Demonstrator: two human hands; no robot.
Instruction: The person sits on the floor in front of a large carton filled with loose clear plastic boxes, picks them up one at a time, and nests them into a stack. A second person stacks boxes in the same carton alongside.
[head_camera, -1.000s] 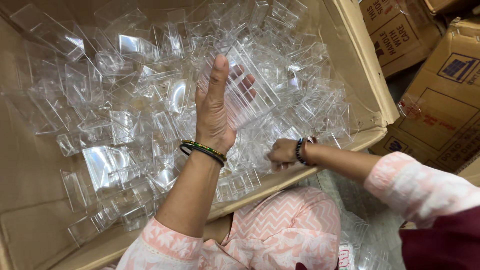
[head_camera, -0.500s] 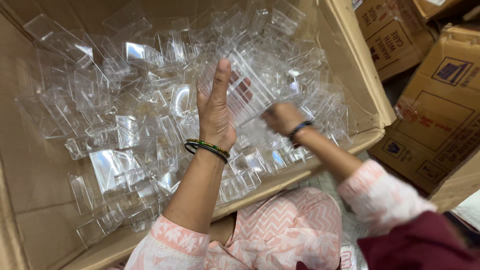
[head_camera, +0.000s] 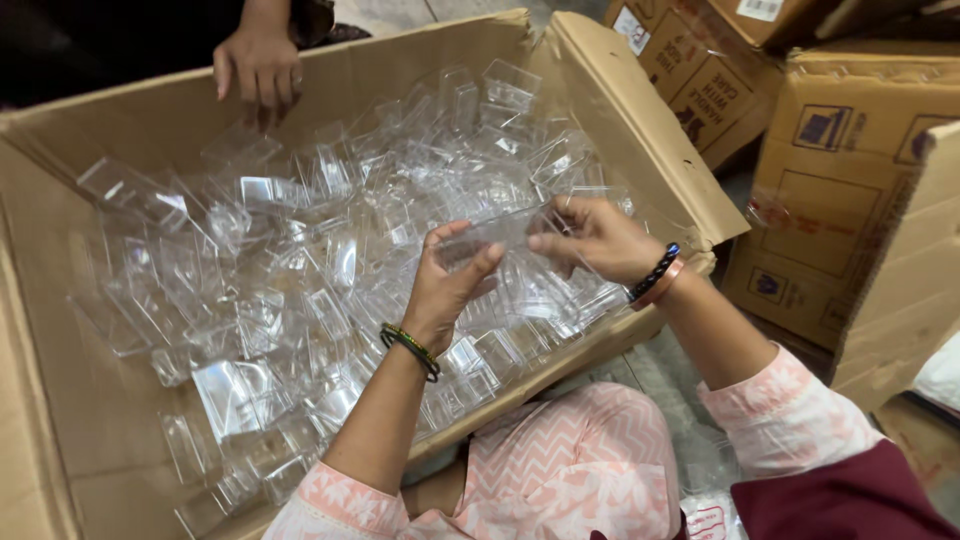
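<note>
My left hand (head_camera: 448, 285) and my right hand (head_camera: 590, 240) meet over a large open cardboard box (head_camera: 640, 150). Together they grip a stack of clear plastic trays (head_camera: 500, 235), held level above the heap. My left fingers curl round its left end, my right fingers pinch its right end. Beneath them the box is filled with several loose clear plastic trays (head_camera: 290, 270), jumbled at all angles. A green and dark bangle sits on my left wrist, a dark bead bracelet on my right.
Another person's hand (head_camera: 258, 68) rests on the far rim of the box. Closed cardboard cartons (head_camera: 850, 170) are stacked to the right. My pink patterned clothing (head_camera: 560, 470) lies against the near box wall.
My left hand dropped from an upright flat pose and curled round the clear stack. My right hand rose from the near box edge and took its other end. The view widened, showing another person's hand.
</note>
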